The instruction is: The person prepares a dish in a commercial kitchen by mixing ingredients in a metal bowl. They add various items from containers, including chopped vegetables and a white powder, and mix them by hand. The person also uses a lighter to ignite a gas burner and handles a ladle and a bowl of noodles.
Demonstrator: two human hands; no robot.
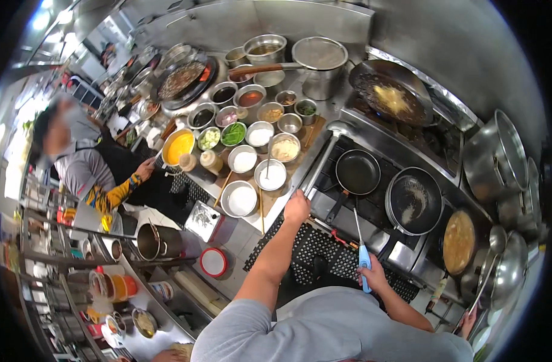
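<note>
My left hand [297, 207] is closed around the handle of a long metal ladle [322, 164], whose bowl rests at the stove's left rim. In my right hand [374, 274] is a blue-handled tool with a long thin metal rod [364, 260]; its exact kind is unclear. The rod points toward the stove, beside a small black frying pan [358, 171]. Stacked black pans [416, 199] with pale residue sit to the right of it. Behind them, a wok [402, 75] holds yellow food in dark oil, with a flame beneath its rim.
Bowls of sauces, powders and chopped vegetables crowd the left counter, among them a yellow liquid bowl [179, 146]. A lidded pot [319, 66] stands behind. Another person [95, 151] works at left. At right are a brown-filled pan [459, 242] and another person's hand [467, 324].
</note>
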